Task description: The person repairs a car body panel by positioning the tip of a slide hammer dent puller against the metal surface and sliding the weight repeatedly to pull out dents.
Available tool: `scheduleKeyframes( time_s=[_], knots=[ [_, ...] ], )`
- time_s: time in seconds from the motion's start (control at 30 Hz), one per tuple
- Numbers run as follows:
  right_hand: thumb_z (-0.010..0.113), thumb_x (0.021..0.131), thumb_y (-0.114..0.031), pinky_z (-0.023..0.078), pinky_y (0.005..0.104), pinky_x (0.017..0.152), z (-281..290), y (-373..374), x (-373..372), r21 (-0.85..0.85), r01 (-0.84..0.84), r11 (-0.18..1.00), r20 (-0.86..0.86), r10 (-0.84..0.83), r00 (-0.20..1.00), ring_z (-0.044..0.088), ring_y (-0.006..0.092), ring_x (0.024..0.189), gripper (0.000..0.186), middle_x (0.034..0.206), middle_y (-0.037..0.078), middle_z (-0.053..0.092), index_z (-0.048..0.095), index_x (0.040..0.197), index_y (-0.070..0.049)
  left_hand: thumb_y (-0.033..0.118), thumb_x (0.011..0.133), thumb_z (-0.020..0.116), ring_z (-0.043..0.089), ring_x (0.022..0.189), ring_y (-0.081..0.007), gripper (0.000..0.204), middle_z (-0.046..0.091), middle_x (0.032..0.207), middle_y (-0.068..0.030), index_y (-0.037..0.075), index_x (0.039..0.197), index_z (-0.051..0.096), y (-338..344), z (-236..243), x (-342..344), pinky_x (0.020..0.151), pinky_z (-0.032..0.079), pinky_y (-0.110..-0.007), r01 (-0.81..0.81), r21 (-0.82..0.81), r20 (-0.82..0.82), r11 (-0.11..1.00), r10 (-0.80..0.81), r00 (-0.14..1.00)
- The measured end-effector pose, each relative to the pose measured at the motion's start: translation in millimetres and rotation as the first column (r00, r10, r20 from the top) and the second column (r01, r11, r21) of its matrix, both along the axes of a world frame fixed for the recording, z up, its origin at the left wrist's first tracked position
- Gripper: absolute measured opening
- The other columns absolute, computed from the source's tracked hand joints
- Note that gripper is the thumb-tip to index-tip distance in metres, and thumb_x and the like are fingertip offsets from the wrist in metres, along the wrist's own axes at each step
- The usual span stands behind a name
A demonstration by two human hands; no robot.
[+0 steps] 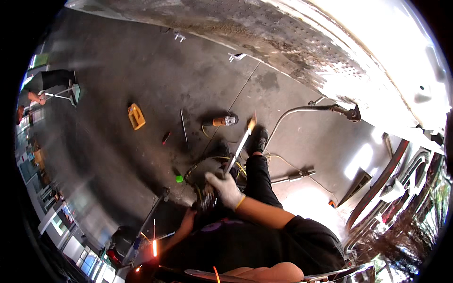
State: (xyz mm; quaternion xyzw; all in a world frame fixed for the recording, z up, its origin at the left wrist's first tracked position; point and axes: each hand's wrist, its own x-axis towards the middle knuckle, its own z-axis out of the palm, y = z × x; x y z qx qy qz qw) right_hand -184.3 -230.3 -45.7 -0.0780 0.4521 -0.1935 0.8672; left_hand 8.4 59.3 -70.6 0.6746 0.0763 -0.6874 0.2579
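Observation:
My right hand (pixel 227 192), in a pale glove with a yellow cuff, is closed on a long pale bar (pixel 239 148). The bar points away from me over my legs and ends in a blurred orange-yellow tip (pixel 252 123). Below it and to the left, my left hand (pixel 200 208) is mostly lost in a dark mass with pale marks; its fingers cannot be made out. On the floor beyond lies an orange-and-black power tool (pixel 220 120) with a yellow cord.
A large, stained vehicle panel (pixel 302 52) overhangs the top. Around me lie a yellow jug (pixel 136 116), thin rod (pixel 183 126), green block (pixel 179 178), cords and bent pipe (pixel 302 108). Stacked parts (pixel 398 184) stand right. Another person's hand (pixel 35 97) shows far left.

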Motion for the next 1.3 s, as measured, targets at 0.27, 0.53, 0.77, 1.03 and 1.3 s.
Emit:
scheduleKeyframes(
  time_s=[0.27, 0.53, 0.77, 1.03, 1.3],
  knots=[
    [0.056, 0.111, -0.024, 0.053, 0.0387, 0.062, 5.5, -14.3, 5.1, -0.004, 0.146, 0.989, 0.032, -0.146, 0.989, 0.064, 0.0247, 0.059, 0.028, 0.071, 0.011, 0.065, 0.065, 0.099, 0.000, 0.026, 0.107, 0.053, 0.050, 0.143, -0.0298, 0.072, 0.047, 0.164, -0.0163, 0.004, 0.170, 0.028, -60.9, 29.4, -13.3, 0.119, 0.041, -0.039, 0.152, -0.083, 0.063, 0.985, -0.147, 0.987],
    [0.058, 0.110, -0.025, 0.050, 0.0394, 0.054, 67.9, -104.0, -11.6, -0.059, 0.194, 0.979, 0.087, -0.188, 0.978, 0.060, 0.0247, 0.052, 0.029, 0.062, 0.011, 0.061, 0.067, 0.097, 0.000, 0.031, 0.107, 0.055, 0.060, 0.132, -0.0274, 0.080, 0.054, 0.158, -0.0124, 0.017, 0.175, 0.016, -114.1, 9.3, -30.3, 0.101, 0.054, -0.042, 0.060, -0.095, -0.087, 0.994, -0.069, 0.994],
    [0.058, 0.110, -0.026, 0.051, 0.0392, 0.054, 61.8, -113.5, -16.2, -0.064, 0.200, 0.978, 0.102, -0.193, 0.976, 0.061, 0.0265, 0.052, 0.031, 0.060, 0.012, 0.061, 0.066, 0.097, 0.001, 0.042, 0.102, 0.060, 0.072, 0.098, -0.0280, 0.093, 0.070, 0.127, -0.0114, 0.027, 0.176, 0.006, -137.5, 16.5, -35.0, 0.066, 0.059, -0.047, 0.088, 0.135, -0.113, 0.987, -0.073, 0.991],
    [0.057, 0.110, -0.025, 0.052, 0.0402, 0.055, 56.6, -116.4, -20.3, -0.067, 0.221, 0.973, 0.061, -0.217, 0.974, 0.061, 0.0269, 0.051, 0.031, 0.061, 0.013, 0.062, 0.065, 0.097, 0.001, 0.036, 0.103, 0.060, 0.072, 0.092, -0.0232, 0.071, 0.071, 0.117, -0.0087, 0.023, 0.167, 0.031, -175.8, 55.6, -48.2, 0.061, 0.057, -0.040, 0.035, 0.016, -0.075, 0.999, -0.034, 0.997],
    [0.058, 0.111, -0.026, 0.052, 0.0385, 0.056, 52.5, -114.4, -19.3, -0.062, 0.197, 0.978, 0.068, -0.193, 0.979, 0.061, 0.0250, 0.052, 0.031, 0.068, 0.011, 0.065, 0.066, 0.098, 0.002, 0.036, 0.104, 0.059, 0.070, 0.087, -0.0225, 0.070, 0.069, 0.115, -0.0074, 0.024, 0.168, 0.031, -164.7, 53.6, -43.2, 0.059, 0.058, -0.040, 0.024, 0.077, -0.083, 0.997, -0.017, 0.996]
  ],
)
